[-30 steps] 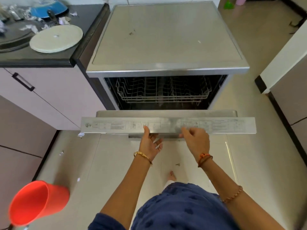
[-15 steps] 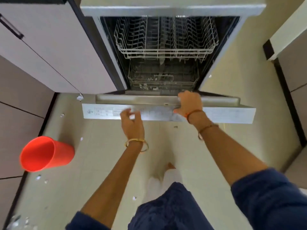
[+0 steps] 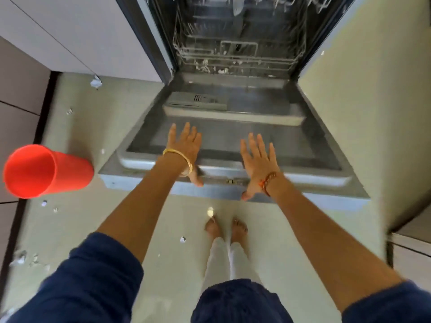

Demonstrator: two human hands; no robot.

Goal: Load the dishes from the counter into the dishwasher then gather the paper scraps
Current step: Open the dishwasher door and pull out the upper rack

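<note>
— Dishwasher (image 3: 238, 54) where?
— Straight ahead, its upper part cut off by the top edge. The door (image 3: 233, 136) lies folded down flat over the floor (image 3: 163, 217).
— Starting at the left?
— Scraps (image 3: 19, 258) by the dark baseboard, too blurred to count. A red cup (image 3: 46, 171) on its side, just beside the door's left corner.
— Hands?
— Left hand (image 3: 185, 150) spread flat, fingers straight, on the door's near edge, holding nothing. Right hand (image 3: 256, 162) the same, to its right; both thumbs hang over the rim.
— Inside?
— Lower rack (image 3: 238, 57), dim; white bits in it I cannot identify. No dishes or counter in view.
</note>
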